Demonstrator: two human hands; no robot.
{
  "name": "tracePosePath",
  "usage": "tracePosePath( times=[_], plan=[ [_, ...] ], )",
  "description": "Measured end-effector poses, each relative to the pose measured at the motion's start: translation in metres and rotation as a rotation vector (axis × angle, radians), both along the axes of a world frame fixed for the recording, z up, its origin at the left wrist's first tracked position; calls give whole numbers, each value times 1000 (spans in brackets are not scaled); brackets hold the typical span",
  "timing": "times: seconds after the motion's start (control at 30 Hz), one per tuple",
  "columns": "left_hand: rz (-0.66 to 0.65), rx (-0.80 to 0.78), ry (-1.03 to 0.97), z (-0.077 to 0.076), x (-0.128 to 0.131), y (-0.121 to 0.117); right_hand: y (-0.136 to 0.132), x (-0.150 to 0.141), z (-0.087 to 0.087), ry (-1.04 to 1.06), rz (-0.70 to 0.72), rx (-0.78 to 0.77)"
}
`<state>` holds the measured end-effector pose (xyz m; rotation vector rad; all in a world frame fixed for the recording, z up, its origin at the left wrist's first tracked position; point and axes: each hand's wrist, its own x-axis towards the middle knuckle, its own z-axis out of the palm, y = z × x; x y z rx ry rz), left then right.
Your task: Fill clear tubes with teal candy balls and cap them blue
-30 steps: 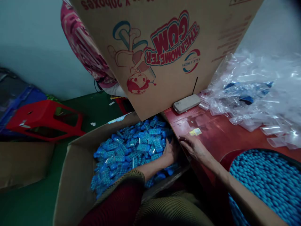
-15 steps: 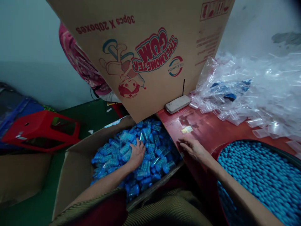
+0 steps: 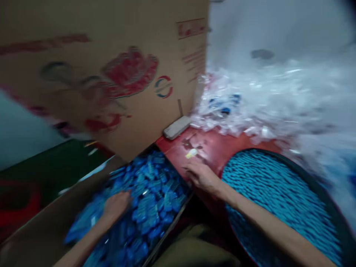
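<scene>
- Blue packs point(image 3: 150, 211) fill much of the open carton point(image 3: 52, 222); how many are finished cannot be told.
- The left hand point(image 3: 118, 204) is over the packs, fingers curled in; blur hides whether it grips one.
- Right of the carton, the right hand point(image 3: 201, 176) is at the bench point(image 3: 213, 139) edge, fingers loosely bent, nothing visible in them.
- Farther right, blue pellets point(image 3: 272, 185) crowd a rounded tub; clear plastic pieces point(image 3: 278, 107) lie heaped behind, apparently unfilled.
- The bench is red, with a grey device point(image 3: 176, 128) beyond the carton, against a printed cardboard box point(image 3: 139, 118).
- Green floor point(image 3: 33, 159) shows left of the carton; a pale wall point(image 3: 292, 33) stands behind.
</scene>
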<state>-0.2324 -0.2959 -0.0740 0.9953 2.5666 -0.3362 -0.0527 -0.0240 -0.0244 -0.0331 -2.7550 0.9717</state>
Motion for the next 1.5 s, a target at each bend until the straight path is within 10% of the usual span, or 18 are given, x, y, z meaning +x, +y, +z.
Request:
tracePosePath(
  times=[0.13, 0.33, 0.47, 0.73, 0.97, 1.2, 1.5],
  plan=[
    [-249, 483, 100, 25, 14, 87, 17, 55, 21, 61, -40, 188],
    [-744, 1049, -296, 61, 111, 201, 18, 185, 19, -195, -100, 330],
    [-867, 979, -513, 61, 170, 274, 9, 218, 1, -213, -35, 389],
    [-859, 682, -280, 25, 217, 382, 53, 214, -25, -35, -50, 607],
    [-948, 678, -311, 45, 237, 385, 87, 234, -11, -167, -520, 517],
    [-565, 448, -181, 44, 215, 317, 54, 285, -17, -534, -1064, 108],
    [-350, 684, -312, 29, 277, 332, 68, 214, -34, -530, -1231, 107]
  ],
)
